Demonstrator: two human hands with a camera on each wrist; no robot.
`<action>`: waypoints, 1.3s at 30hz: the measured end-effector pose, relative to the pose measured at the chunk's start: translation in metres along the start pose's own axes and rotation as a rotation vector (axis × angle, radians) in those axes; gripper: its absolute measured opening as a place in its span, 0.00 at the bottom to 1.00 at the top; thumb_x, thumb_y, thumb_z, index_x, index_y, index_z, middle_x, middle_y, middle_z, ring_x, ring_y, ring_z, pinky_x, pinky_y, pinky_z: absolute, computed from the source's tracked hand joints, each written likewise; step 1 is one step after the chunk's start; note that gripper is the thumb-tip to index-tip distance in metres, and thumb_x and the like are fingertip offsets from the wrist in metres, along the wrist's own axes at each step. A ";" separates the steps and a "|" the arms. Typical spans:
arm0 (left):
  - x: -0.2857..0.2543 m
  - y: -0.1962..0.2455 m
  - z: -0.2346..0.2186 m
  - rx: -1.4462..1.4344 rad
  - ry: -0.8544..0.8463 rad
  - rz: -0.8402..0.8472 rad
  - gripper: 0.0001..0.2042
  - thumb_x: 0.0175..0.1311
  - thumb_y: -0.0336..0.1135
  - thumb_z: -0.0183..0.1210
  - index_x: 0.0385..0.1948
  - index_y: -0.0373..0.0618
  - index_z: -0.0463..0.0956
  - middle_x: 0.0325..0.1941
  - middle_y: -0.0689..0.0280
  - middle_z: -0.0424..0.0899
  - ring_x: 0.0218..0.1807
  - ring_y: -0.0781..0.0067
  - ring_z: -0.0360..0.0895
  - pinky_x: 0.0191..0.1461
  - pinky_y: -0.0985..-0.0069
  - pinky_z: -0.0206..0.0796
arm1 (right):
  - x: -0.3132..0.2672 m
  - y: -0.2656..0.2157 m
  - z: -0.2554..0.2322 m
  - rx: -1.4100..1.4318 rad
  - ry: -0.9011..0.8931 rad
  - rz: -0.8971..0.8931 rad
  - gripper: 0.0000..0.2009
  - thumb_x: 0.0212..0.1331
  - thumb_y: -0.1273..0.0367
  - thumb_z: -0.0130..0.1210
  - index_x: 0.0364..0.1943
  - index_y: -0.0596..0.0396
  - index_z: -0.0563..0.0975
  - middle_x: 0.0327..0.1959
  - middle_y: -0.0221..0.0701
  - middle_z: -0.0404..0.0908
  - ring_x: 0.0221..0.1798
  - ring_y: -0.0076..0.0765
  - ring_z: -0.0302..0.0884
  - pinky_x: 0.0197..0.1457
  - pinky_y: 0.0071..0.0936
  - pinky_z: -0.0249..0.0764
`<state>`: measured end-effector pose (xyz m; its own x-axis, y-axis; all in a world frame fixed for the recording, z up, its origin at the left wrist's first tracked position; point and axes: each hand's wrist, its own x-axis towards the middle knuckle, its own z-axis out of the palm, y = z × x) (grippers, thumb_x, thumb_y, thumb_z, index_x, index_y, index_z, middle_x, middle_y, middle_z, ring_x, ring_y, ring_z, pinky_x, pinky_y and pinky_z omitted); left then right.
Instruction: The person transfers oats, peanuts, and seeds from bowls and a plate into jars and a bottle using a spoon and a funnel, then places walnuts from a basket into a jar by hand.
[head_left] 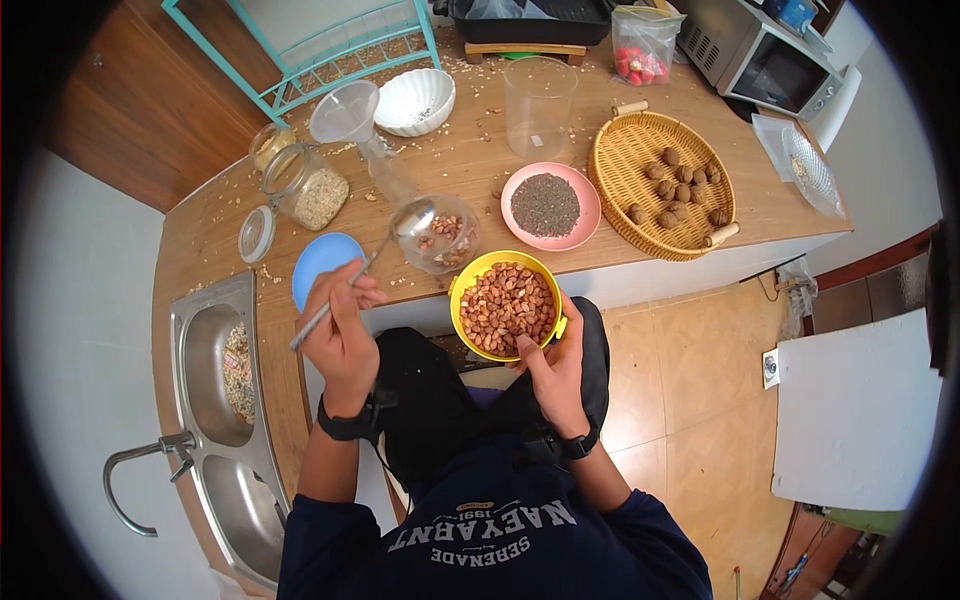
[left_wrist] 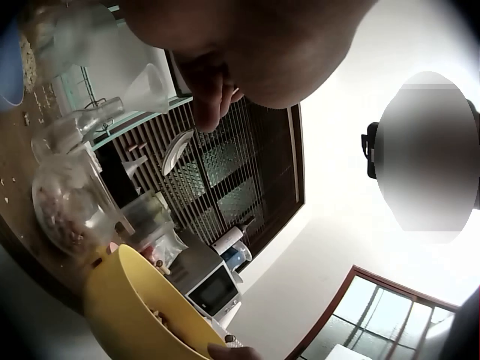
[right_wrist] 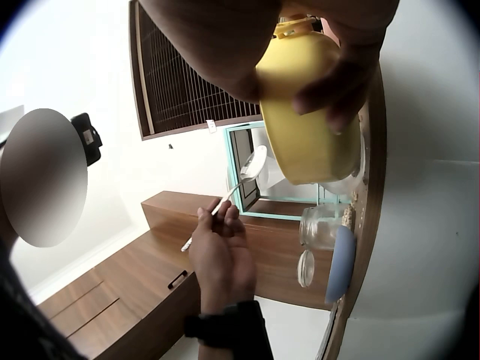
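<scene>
Free room above yellow bowl [right_wrist: 307,146], clear bowl [head_left: 428,260] just beside.

Your right hand [head_left: 557,380] holds a nut bowl [right_wrist: 307,154] near the edge of the counter [head_left: 470,150], your left hand [head_left: 343,335] and spoon [right_wrist: 253,165] left of it. Beyond, a second bowl [left_wrist: 84,178] stands between a dish [head_left: 325,262] on the left and a seed plate [head_left: 590,213] on the right. The basket [head_left: 615,165] (walnuts [head_left: 684,174] in it) is farther right, a jar [head_left: 282,178] behind the dish, the sink [head_left: 213,447] at your far left.
</scene>
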<state>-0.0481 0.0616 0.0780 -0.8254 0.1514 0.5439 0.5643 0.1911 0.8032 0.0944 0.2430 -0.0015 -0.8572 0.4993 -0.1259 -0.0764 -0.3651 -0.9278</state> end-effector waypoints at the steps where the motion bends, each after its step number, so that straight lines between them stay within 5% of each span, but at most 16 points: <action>1: -0.007 0.006 -0.004 -0.052 -0.044 0.022 0.14 0.78 0.32 0.47 0.49 0.31 0.78 0.35 0.60 0.82 0.33 0.75 0.80 0.38 0.79 0.72 | -0.001 0.002 0.000 -0.012 -0.005 0.006 0.36 0.63 0.81 0.54 0.73 0.49 0.50 0.63 0.37 0.64 0.42 0.22 0.77 0.33 0.15 0.77; 5: -0.046 0.014 0.001 -0.043 -0.267 0.010 0.15 0.78 0.34 0.47 0.47 0.30 0.79 0.35 0.59 0.82 0.31 0.75 0.80 0.36 0.80 0.69 | -0.006 0.004 0.005 -0.046 -0.015 -0.002 0.36 0.64 0.81 0.54 0.73 0.50 0.50 0.63 0.38 0.64 0.42 0.23 0.78 0.33 0.15 0.78; 10: -0.083 -0.001 0.019 -0.119 -0.249 -0.181 0.15 0.79 0.35 0.47 0.44 0.30 0.79 0.30 0.61 0.81 0.30 0.77 0.80 0.34 0.81 0.69 | -0.013 0.003 0.012 -0.023 -0.043 0.002 0.36 0.64 0.81 0.54 0.73 0.50 0.50 0.62 0.38 0.65 0.42 0.23 0.78 0.33 0.15 0.78; 12: -0.089 -0.002 0.020 -0.280 -0.214 -0.462 0.16 0.79 0.36 0.46 0.43 0.30 0.79 0.29 0.62 0.81 0.31 0.77 0.80 0.33 0.81 0.68 | -0.016 0.003 0.014 -0.018 -0.046 0.020 0.36 0.64 0.81 0.54 0.73 0.50 0.50 0.62 0.38 0.65 0.43 0.23 0.78 0.34 0.15 0.78; 17: -0.065 -0.014 0.013 -0.594 -0.093 -0.828 0.17 0.77 0.42 0.51 0.45 0.32 0.77 0.30 0.64 0.82 0.29 0.76 0.78 0.37 0.79 0.68 | -0.015 -0.002 0.017 -0.043 -0.040 -0.019 0.37 0.64 0.80 0.55 0.73 0.50 0.49 0.61 0.37 0.66 0.40 0.22 0.77 0.33 0.14 0.76; 31: -0.040 -0.014 0.002 -0.627 -0.046 -0.770 0.16 0.77 0.41 0.51 0.44 0.34 0.78 0.28 0.65 0.82 0.27 0.77 0.77 0.32 0.82 0.66 | -0.007 0.003 0.024 -0.020 -0.054 0.021 0.36 0.64 0.79 0.56 0.73 0.50 0.50 0.54 0.37 0.72 0.32 0.20 0.77 0.31 0.15 0.75; 36: 0.010 -0.020 -0.001 -0.638 0.112 -0.565 0.16 0.78 0.41 0.50 0.44 0.34 0.78 0.30 0.63 0.83 0.27 0.76 0.79 0.32 0.81 0.64 | -0.005 0.000 0.020 0.009 -0.046 0.029 0.36 0.64 0.78 0.57 0.73 0.51 0.50 0.55 0.38 0.72 0.31 0.21 0.77 0.31 0.16 0.76; 39: 0.019 -0.044 0.007 -0.414 0.031 -0.432 0.16 0.78 0.39 0.50 0.46 0.31 0.78 0.33 0.63 0.83 0.31 0.77 0.80 0.36 0.80 0.67 | -0.006 0.001 0.013 0.020 -0.008 0.046 0.35 0.64 0.78 0.56 0.73 0.51 0.51 0.57 0.38 0.71 0.32 0.21 0.78 0.31 0.16 0.76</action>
<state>-0.0888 0.0631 0.0514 -0.9822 0.1146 0.1489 0.1288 -0.1658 0.9777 0.0925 0.2295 0.0028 -0.8640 0.4754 -0.1656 -0.0466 -0.4031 -0.9140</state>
